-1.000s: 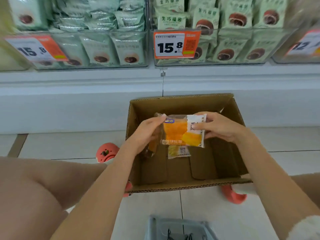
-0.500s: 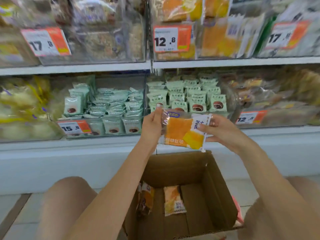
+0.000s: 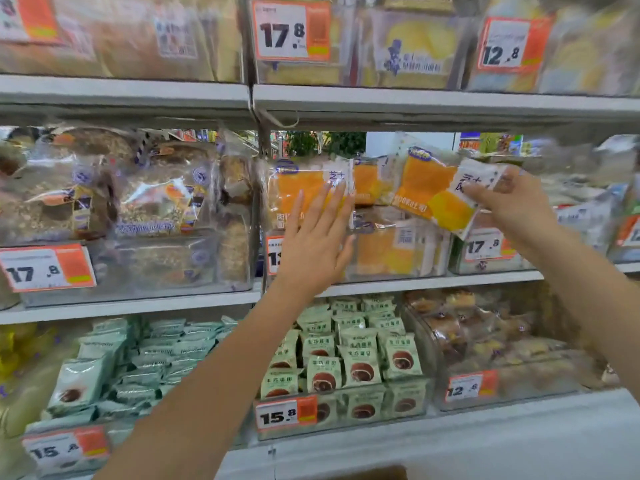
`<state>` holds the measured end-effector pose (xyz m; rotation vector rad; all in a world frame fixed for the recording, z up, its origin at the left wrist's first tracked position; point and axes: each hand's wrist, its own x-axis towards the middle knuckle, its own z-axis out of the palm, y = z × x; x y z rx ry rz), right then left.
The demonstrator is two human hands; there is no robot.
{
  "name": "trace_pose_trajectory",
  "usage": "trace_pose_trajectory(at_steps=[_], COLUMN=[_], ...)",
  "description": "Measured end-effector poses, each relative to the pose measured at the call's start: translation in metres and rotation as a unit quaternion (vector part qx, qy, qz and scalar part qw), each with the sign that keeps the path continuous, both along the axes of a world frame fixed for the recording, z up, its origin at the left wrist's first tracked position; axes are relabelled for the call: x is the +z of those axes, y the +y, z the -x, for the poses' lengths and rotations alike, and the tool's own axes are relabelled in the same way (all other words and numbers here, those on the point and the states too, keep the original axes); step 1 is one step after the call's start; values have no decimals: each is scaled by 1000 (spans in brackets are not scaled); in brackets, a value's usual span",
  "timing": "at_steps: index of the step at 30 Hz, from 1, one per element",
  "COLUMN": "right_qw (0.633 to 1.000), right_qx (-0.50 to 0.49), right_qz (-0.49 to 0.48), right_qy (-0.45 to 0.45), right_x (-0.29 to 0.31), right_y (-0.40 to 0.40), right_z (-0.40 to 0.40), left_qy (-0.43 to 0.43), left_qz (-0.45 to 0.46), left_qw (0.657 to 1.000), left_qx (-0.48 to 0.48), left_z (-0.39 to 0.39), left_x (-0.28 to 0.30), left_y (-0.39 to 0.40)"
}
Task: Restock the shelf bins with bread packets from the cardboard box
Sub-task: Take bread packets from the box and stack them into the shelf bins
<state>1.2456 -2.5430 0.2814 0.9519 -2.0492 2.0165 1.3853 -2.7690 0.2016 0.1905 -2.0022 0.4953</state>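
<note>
Clear plastic bins line every shelf, each with an orange-and-white price tag on its front. On the middle shelf, the centre bin [image 3: 391,251] holds orange bread packets: one stands upright at its front left [image 3: 304,192], and more lie stacked behind and below it. The left hand [image 3: 317,244] is raised flat against that upright packet, fingers [image 3: 332,202] straight and spread wide, gripping nothing. The right hand [image 3: 512,206] holds another orange bread packet [image 3: 433,188] by its white end, thumb and fingers pinching it; the packet is tilted, its orange end pointing up and left, above the right part of the centre bin and touching the packets there, so far as can be told. Just right of this bin stands a bin marked 17.8 [image 3: 485,251], whose contents are blurred.

Left of centre on the same shelf, a large bin [image 3: 138,265] holds bagged loaves of brown seeded bread. On the shelf below, one bin [image 3: 114,372] is heaped with pale green snack packets, and the bin beside it [image 3: 346,410], marked 15.8, holds rows of green packets printed with a brown round cake. Further right, a bin [image 3: 502,382] marked 12.8 holds small golden buns in clear wrap. The top shelf carries bins of pale loaves, blurred. A brown edge of the cardboard box [image 3: 377,474] shows at the bottom of the view.
</note>
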Motion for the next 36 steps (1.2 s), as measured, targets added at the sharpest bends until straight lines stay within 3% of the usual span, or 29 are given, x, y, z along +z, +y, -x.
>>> trace_pose_trajectory(at_steps=[3,7,16,23,29,36], right_qw=[998,987,984,973,935,948], right_qx=[-28,-47,8,-47,-149,-110], right_qz=[-19,-91,-167,-205,-288,-218], right_qy=[53,121,69,96,144,203], right_x=[19,34,37,26,13,15], right_y=[-29,-71,-142,-161,-174,-176], right_z=[24,57,88,97,101,95], left_qy=[-21,1,-2,2,2,0], left_qz=[54,85,83,78,79,82], left_qw=[997,996,996,996,996,995], left_qx=[60,39,44,45,51,51], left_z=[21,29,28,28,29,29], left_x=[7,2,1,0,0,0], left_y=[-29,-43,-43,-43,-43,-43])
